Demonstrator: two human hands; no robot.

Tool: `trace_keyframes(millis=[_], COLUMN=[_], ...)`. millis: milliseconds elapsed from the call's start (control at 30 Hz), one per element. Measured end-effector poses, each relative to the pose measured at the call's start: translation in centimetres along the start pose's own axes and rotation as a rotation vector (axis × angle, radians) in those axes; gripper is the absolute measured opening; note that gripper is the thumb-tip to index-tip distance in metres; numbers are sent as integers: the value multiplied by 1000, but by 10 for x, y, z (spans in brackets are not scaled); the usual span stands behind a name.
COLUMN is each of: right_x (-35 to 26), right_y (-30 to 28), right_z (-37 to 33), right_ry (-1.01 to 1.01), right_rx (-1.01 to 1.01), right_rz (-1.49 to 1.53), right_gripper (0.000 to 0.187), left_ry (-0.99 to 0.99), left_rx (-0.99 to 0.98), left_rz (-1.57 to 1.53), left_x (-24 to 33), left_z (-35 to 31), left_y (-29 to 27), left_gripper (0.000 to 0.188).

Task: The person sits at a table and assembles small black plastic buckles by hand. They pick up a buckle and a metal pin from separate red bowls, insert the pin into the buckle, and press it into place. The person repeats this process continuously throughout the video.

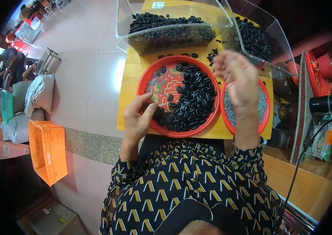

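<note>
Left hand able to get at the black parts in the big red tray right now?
Likely yes: the left hand is over the left rim of the big red tray, close beside the black parts, with nothing visible between.

A head-worn fisheye camera looks steeply down from close above the yellow table (130,82).

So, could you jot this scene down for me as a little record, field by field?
Left hand: over the left side of the large red tray, grip unclear
Right hand: blurred, near the small red tray
Large tray: many black oval pieces
Small tray: slim grey pieces
Behind: two clear bins of black pieces
Table: yellow
Left: orange crate
</note>
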State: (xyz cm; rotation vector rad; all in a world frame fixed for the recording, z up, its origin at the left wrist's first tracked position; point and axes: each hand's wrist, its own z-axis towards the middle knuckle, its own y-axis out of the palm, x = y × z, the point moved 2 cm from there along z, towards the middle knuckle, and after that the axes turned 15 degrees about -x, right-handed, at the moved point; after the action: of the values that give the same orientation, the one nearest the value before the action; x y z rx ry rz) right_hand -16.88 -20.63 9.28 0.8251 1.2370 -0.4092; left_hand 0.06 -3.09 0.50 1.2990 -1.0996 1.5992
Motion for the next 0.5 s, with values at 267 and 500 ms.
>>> trace_keyframes(millis=[267,500], right_x=[64,71], right_y=[30,41], right_z=[-21,-21], right_ry=[-228,-194], right_rx=[-388,-578], right_rz=[-1355,-1461], right_gripper=[10,10], left_ry=[41,86], left_rx=[-14,-4], left_rz=[151,146], left_x=[-4,-10], left_z=[2,4], left_y=[1,2], left_gripper=[22,21])
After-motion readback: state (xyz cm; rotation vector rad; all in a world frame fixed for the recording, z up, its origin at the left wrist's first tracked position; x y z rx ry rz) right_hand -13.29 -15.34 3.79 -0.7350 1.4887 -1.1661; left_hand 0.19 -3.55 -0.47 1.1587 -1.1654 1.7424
